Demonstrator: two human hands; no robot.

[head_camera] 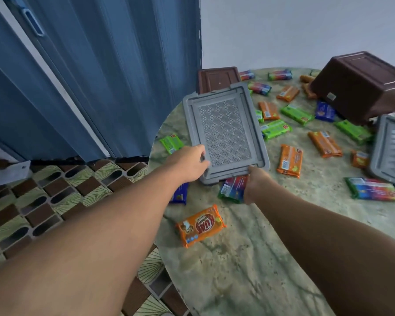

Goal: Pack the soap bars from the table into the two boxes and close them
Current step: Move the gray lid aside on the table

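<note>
**Grey lid held at its near edge over a marbled table**

Marbled green table (249, 258) fills the near view. An orange soap bar (200, 225) lies nearest, short of both hands. The grey lid (225, 131) is gripped at its near left corner by the left hand (189, 164), fingers curled over the rim, and pinched at its near right edge by the right hand (255, 183). A multicoloured bar (232, 189) is seen just under that edge, beside the right hand. Beyond the grip, orange and green bars (297, 114) are scattered. Farther right, a brown box (360, 85) sits tilted; a brown lid (218, 79) lies behind.
</note>
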